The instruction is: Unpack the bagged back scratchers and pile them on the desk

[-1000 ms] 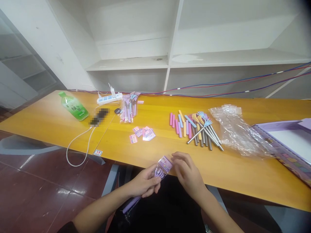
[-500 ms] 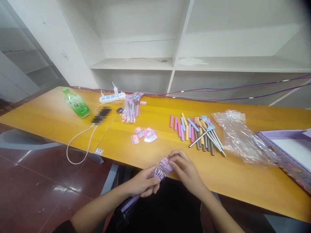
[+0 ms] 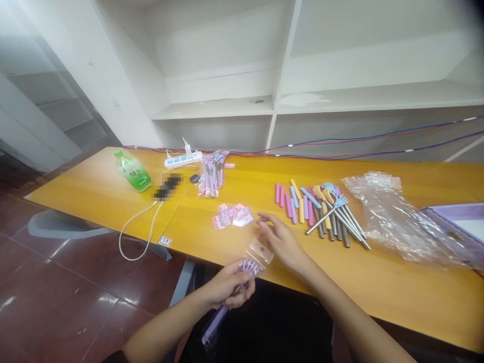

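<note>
My left hand (image 3: 233, 286) is closed around a bagged purple scratcher (image 3: 215, 323), its claw-like head showing past the fingers and its purple handle hanging below. The top of the clear bag (image 3: 261, 252) sticks out toward the right. My right hand (image 3: 278, 237) is just above and right of that bag top, fingers apart, with nothing seen in it. Beyond the hands, small pink and purple cards (image 3: 242, 215) lie on the table. No card shows at the bag's top.
On the table (image 3: 212, 247) are colored grips (image 3: 294, 209), metal rods with claw heads (image 3: 340, 222), clear bags (image 3: 393, 217), a purple box (image 3: 461, 212), bagged scratchers (image 3: 212, 176), a power strip (image 3: 183, 160), a green bottle (image 3: 133, 171) and a white cable (image 3: 126, 227).
My right hand has let go of the bag top and moved up, fingers spreading. The card seen at the bag's top no longer shows there; another purple card shows in the pile. The view has shifted.
</note>
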`<state>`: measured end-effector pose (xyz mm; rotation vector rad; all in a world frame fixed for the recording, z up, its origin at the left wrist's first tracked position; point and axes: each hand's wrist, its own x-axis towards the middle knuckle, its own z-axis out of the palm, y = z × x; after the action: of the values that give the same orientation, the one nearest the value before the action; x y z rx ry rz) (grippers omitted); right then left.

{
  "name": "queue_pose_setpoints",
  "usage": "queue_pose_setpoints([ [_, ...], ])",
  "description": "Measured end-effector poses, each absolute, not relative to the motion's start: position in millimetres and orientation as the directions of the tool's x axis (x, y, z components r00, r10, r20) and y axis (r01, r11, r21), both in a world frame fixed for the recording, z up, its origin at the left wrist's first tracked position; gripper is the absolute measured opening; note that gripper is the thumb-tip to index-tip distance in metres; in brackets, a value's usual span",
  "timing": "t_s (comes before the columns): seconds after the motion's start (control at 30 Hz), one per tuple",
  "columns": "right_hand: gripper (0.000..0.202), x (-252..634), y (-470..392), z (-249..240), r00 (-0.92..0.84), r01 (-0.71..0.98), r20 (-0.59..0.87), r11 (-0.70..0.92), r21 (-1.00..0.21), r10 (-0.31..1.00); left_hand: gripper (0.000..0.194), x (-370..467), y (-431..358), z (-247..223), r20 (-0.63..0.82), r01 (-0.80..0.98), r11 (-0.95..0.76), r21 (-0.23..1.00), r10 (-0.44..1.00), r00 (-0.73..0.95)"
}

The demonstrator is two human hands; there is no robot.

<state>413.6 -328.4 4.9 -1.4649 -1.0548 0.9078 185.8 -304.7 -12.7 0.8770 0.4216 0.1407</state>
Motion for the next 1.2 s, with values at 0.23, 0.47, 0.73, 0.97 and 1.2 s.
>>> queue_pose_setpoints([
  [0.23,0.064,352.5,-408.3,-3.3,-0.065,-0.119,-0.299,-0.305,-0.945,0.952,0.053,197.2,-306.5,-5.7,-0.204,-0.313,0.573,0.757,0.663,0.721],
  [0.47,0.045,336.4,-417.2,14.0,0.112,-0.046,-0.16,-0.156,-0.987,0.981,0.049,189.9,-330.5,-16.5,-0.033,-0.12,0.185,0.975,0.661,0.75],
  [0.73,0.045,376.2,-425.6,21.0,0.475,-0.168,-0.024,0.064,-0.984,0.88,0.043,197.6,-333.6,-39.1,-0.037,-0.049,0.399,0.916,0.205,0.978],
  [0.97,0.041,398.7,-427.6,20.5,0.731,-0.22,-0.035,0.187,-0.957,0.682,0.055,202.6,-331.3,-65.4,-0.114,0.069,0.556,0.829,0.047,0.992],
  [1.2,0.034,411.4,-447.6,52.8,0.743,0.116,0.182,0.145,-0.983,0.644,0.06,203.1,-335.4,-79.2,-0.174,0.161,0.528,0.834,-0.025,0.984],
])
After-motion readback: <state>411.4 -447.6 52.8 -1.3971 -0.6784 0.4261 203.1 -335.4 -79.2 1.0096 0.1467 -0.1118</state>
